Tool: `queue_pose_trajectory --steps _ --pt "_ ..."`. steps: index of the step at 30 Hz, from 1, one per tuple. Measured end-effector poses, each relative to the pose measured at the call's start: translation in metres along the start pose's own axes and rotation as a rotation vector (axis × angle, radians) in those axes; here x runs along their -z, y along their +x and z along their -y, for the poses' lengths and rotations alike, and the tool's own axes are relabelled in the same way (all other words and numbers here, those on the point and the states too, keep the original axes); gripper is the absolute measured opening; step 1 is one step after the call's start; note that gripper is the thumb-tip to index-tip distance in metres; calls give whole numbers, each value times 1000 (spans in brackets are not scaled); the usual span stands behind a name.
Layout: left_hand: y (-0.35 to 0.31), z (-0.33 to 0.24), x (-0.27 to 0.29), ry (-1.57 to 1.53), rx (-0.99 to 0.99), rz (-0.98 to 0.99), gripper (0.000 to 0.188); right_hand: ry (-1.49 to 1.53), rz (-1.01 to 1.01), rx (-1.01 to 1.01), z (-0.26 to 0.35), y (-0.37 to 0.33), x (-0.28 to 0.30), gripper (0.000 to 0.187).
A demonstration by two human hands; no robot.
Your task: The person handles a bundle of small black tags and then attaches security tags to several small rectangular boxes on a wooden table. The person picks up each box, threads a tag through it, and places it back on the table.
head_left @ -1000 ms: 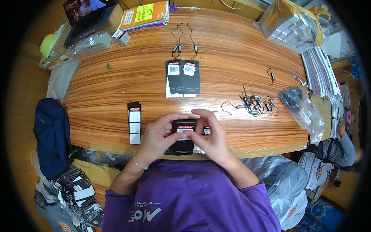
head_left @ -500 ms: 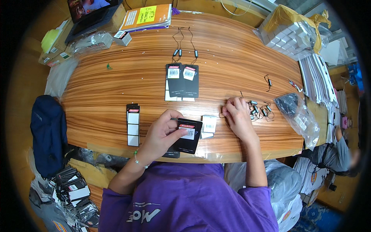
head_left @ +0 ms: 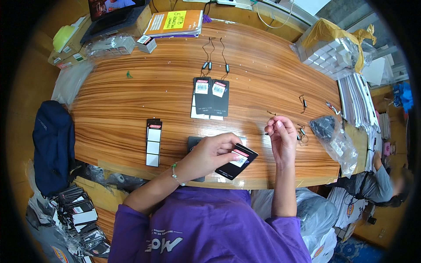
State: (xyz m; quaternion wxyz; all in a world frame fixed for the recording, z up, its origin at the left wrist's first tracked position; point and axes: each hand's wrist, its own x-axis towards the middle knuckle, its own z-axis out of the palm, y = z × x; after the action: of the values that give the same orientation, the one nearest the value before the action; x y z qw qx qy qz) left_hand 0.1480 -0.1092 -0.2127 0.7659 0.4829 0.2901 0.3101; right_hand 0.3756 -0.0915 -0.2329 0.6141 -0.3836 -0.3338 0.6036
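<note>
My left hand (head_left: 215,151) grips a black hang tag (head_left: 232,170) with a white barcode sticker, tilted over the table's near edge. Opposite it, my right hand (head_left: 285,138) is raised with thumb and fingertips pinched on a thin dark tag string; much of the string is hidden. Loose black tag strings (head_left: 301,136) lie behind that hand, partly covered. Another dark tag (head_left: 193,142) shows under my left wrist. Farther back, strung black tags (head_left: 204,98) overlap, their cords (head_left: 227,68) stretched away from me. To the left lies a narrow tag with white panels (head_left: 153,136).
A clear plastic bag (head_left: 340,147) and red-handled snips (head_left: 333,108) lie at the right. Beyond them are stacked papers (head_left: 357,101) and a bundle of white boxes (head_left: 326,55). A tablet (head_left: 114,19) and orange folder (head_left: 175,24) stand back left. Another person (head_left: 381,179) is at far right.
My left hand has moved right and turned the hang tag clockwise. My right hand has lifted from beside the loose strings, palm now turned up, with a string in its fingertips. The view has shifted slightly.
</note>
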Motion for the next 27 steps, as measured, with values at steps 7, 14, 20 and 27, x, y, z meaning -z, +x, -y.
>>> queue_pose_trajectory --steps 7,14,20,27 --pt "10 2 -4 -32 -91 -104 21 -74 -13 133 14 2 -16 17" --pt "10 -7 4 120 -235 -319 28 -226 25 131 10 -9 -35 20" --pt "8 -12 5 210 -294 -392 30 -368 48 49 12 -21 -56 12" --pt "12 -13 4 236 -307 -415 29 -759 -19 355 -4 -22 -73 6"
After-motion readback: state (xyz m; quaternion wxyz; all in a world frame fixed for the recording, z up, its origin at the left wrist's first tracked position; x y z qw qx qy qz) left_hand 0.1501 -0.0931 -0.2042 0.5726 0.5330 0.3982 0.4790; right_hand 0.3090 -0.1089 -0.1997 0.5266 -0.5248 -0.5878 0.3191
